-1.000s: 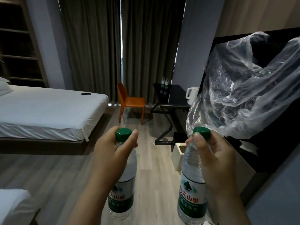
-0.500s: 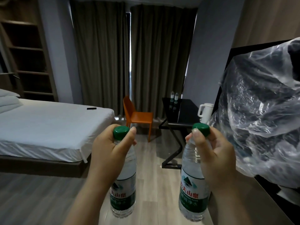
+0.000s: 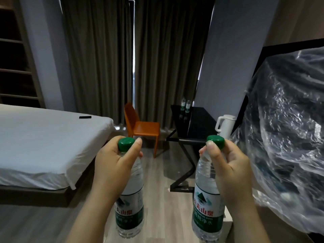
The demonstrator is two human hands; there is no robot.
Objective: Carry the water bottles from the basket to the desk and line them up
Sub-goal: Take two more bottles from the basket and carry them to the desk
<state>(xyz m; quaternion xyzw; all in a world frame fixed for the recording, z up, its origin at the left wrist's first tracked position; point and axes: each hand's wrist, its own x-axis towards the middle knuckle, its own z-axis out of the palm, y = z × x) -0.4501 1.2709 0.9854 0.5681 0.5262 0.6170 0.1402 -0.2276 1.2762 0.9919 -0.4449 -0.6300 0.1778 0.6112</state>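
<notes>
Left hand (image 3: 114, 165), right hand (image 3: 228, 170) still grip bottles (image 3: 130, 205) (image 3: 206, 208); desk (image 3: 199, 122) nearer.

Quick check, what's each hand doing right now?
Left hand: grips the neck of the left bottle.
Right hand: grips the neck of the right bottle.

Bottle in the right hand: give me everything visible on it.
The clear plastic water bottle has a transparent, ribbed body and a dark green screw cap. Its wrap label is white on top, with a mountain logo and red characters, and green below with pale characters. It hangs roughly upright in mid-air at the lower right of the head view. The right hand grips its neck and shoulder, thumb tip against the cap's side. Nothing else touches it. The fill level can't be read.
</notes>
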